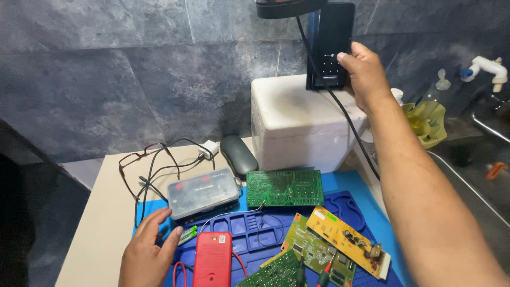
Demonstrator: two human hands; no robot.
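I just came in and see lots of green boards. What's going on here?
A person sits at a beige table covered with electronics. Their right hand reaches up and presses a thumb on a tall black device with small buttons standing on a white foam box. Their left hand rests flat on a blue work mat, beside a red handheld meter and a clear plastic parts case. Green circuit boards lie on the mat, untouched.

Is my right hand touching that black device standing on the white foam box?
Touching. The head view shows the right hand raised to the upright black device on the white foam box, with the thumb tip pressed onto its front panel and no gap.
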